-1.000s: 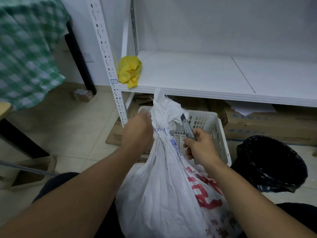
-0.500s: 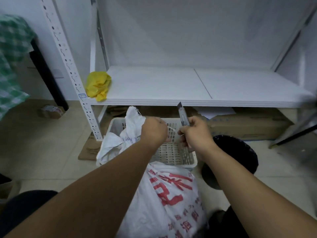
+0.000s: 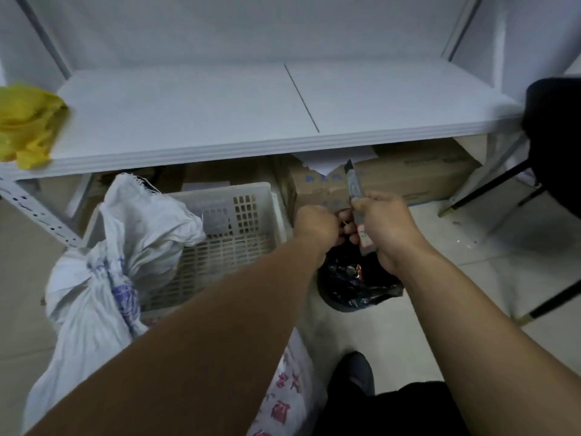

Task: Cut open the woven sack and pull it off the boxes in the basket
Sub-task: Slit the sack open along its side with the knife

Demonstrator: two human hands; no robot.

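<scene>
**Sack untied at the neck, not yet stripped from its contents**

Here the woven sack (image 3: 103,278), white with blue and red print, lies at lower left of the frame, its bunched mouth flopped over the near rim of the white plastic basket (image 3: 251,209). The mouth appears loose and no tie is visible on it, but the body still looks full; no boxes can be seen, so the sack has evidently not been pulled off. At centre right, both hands meet above a black bin bag (image 3: 355,284), well apart from the sack. The right hand (image 3: 386,228) is clenched round a utility knife (image 3: 353,190), blade pointing up. The left hand (image 3: 317,225) is closed, fingertips pinched against the knife hand; what it pinches is too small to tell, possibly a cut tie. Judged from this, the opening cut is done or nearly so; removal of the sack remains. A yellow bag (image 3: 28,124) sits on the shelf (image 3: 220,105), upper left.
</scene>
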